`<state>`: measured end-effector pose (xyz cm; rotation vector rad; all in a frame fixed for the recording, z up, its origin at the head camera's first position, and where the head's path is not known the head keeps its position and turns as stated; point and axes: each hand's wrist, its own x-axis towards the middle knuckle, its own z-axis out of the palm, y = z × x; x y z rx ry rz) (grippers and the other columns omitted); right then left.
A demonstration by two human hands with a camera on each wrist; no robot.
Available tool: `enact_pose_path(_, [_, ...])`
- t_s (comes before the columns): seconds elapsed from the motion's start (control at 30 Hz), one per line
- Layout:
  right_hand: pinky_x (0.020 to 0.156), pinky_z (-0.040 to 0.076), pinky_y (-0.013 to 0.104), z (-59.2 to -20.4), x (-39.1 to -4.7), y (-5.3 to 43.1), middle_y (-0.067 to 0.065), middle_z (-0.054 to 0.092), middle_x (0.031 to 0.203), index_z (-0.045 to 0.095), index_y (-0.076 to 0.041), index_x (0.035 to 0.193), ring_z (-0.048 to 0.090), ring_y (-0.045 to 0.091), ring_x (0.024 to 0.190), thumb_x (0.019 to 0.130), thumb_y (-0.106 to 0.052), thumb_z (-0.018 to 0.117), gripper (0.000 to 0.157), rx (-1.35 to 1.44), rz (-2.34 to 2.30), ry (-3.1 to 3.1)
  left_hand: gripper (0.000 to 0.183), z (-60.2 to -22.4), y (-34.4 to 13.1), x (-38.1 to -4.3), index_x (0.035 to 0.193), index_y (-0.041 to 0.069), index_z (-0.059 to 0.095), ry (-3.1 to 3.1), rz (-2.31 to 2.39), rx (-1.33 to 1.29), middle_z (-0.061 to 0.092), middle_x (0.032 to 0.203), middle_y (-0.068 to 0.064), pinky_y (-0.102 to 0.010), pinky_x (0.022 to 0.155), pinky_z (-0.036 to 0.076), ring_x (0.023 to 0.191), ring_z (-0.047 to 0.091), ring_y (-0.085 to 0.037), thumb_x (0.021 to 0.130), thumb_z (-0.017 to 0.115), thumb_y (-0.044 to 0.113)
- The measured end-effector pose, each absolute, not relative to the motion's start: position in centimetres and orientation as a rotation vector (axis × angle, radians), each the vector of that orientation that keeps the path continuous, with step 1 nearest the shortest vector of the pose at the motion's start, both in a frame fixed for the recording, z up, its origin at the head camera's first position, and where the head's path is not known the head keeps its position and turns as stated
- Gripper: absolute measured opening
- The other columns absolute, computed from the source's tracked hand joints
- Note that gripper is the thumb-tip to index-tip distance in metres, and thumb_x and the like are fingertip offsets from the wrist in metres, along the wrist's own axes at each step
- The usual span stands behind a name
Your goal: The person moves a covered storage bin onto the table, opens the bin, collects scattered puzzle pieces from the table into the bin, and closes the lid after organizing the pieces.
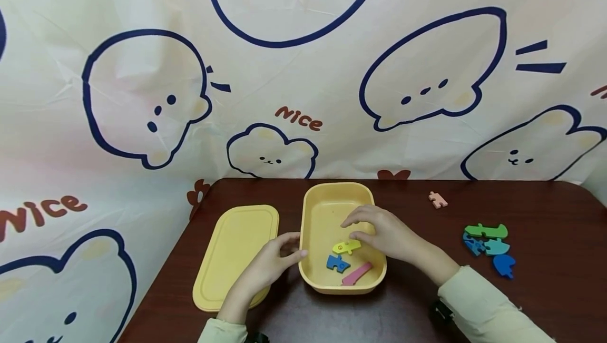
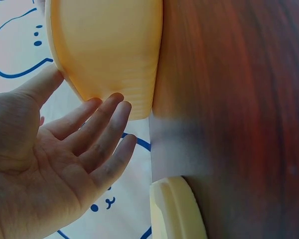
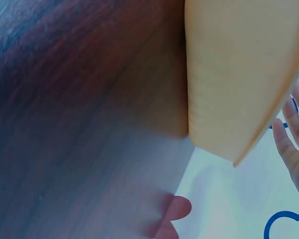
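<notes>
A yellow plastic box (image 1: 311,211) without its lid stands on the table. Inside lie a yellow puzzle piece (image 1: 346,247), a blue puzzle piece (image 1: 338,264) and a pink puzzle piece (image 1: 356,274). My left hand (image 1: 271,263) is at the box's left side, thumb by the rim. In the left wrist view its fingers (image 2: 102,122) reach out loosely, fingertips right at the outer wall. Over the right half of the box hovers my right hand (image 1: 386,231), fingers spread above the pieces, nothing visible between them. The right wrist view catches only part of that hand, beyond the rim.
The box's yellow lid (image 1: 237,251) lies flat to the left. On the right are a green piece (image 1: 486,231), a teal piece (image 1: 496,247) and blue pieces (image 1: 503,265). A pink jigsaw piece (image 1: 438,199) lies near the back edge. Behind hangs a printed cloth (image 1: 332,85).
</notes>
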<state>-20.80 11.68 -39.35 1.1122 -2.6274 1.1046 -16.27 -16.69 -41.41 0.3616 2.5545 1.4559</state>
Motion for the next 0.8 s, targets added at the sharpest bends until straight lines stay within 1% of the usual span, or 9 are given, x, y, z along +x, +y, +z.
enact_pose_path(0.27, [0.089, 0.051, 0.038, -38.7, -20.5, 12.0, -0.01, 0.067, 0.106, 0.074, -0.021, 0.107, 0.061, 0.014, 0.104, 0.091, -0.012, 0.073, 0.018, 1.117, 1.071, -2.617, 0.045, -41.6, -16.6, -16.2, 0.133, -0.005, 0.056, 2.548, 1.462, 0.349, 0.065, 0.117, -0.016, -0.043, 0.088, 0.052, 0.106, 0.064, -0.029, 0.096, 0.068, 0.018])
enact_pose_path(0.43, [0.089, 0.051, 0.038, -38.3, -20.5, 12.5, -0.009, 0.067, 0.106, 0.074, -0.021, 0.105, 0.061, 0.015, 0.104, 0.092, -0.011, 0.072, 0.017, 1.083, 1.028, -2.625, 0.045, -41.7, -16.6, -16.3, 0.132, -0.005, 0.056, 2.545, 1.472, 0.346, 0.066, 0.116, -0.016, -0.042, 0.087, 0.052, 0.104, 0.064, -0.029, 0.095, 0.069, 0.017])
enact_pose_path(0.67, [0.081, 0.053, 0.039, -37.9, -20.9, 13.3, -0.007, 0.068, 0.107, 0.075, -0.018, 0.107, 0.06, 0.016, 0.099, 0.093, -0.009, 0.071, 0.017, 1.031, 1.012, -2.661, 0.046, -41.6, -16.7, -16.5, 0.133, -0.005, 0.055, 2.539, 1.49, 0.33, 0.064, 0.12, -0.016, -0.043, 0.089, 0.052, 0.107, 0.063, -0.029, 0.096, 0.069, 0.018])
enact_pose_path(0.8, [0.082, 0.054, 0.041, -37.8, -20.8, 13.8, -0.006, 0.068, 0.108, 0.074, -0.018, 0.107, 0.06, 0.017, 0.101, 0.092, -0.008, 0.071, 0.018, 1.031, 1.008, -2.638, 0.047, -41.6, -16.7, -16.5, 0.134, -0.005, 0.055, 2.532, 1.49, 0.326, 0.064, 0.121, -0.017, -0.043, 0.09, 0.051, 0.109, 0.063, -0.03, 0.096, 0.069, 0.018])
